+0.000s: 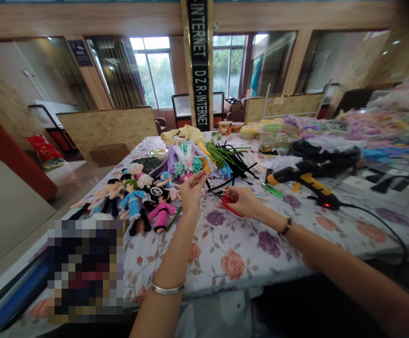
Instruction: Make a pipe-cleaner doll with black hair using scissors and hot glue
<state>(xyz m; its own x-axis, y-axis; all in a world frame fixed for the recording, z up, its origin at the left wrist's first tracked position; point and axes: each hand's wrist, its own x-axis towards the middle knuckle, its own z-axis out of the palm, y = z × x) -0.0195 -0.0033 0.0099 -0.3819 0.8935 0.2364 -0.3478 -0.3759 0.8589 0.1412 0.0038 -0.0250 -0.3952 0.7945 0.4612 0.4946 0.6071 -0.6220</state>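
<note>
Nearest, the table's front edge point(225, 287) ran across under both forearms, and between it and the hands the flowered cloth lay bare, the widest open stretch in view. The left hand point(192, 190) was raised upright with thumb and fingertips pinched together; whatever thin thing it nipped was too small to make out. Just to its right and slightly lower, the right hand point(243, 201) was curled closed around the red scissors point(229, 207): only a red handle loop showed beneath the fingers, on the side toward the left hand, and the blades were hidden, so their direction could not be told. To the left of the hands a cluster of small dolls point(135, 199) lay flat, near the table's left edge. To the right a black and yellow glue gun point(304, 180) lay with its long axis running left to right, its cord leaving at the right end. Behind the hands sprawled a heap of coloured pipe cleaners point(204, 159), the dark green ones fanning out to the right. A small bowl point(158, 152) sat beside that heap, contents unclear. Farthest, a printed cup point(225, 127) and a clear jar point(268, 141) stood near the back edge; what they held could not be seen.
</note>
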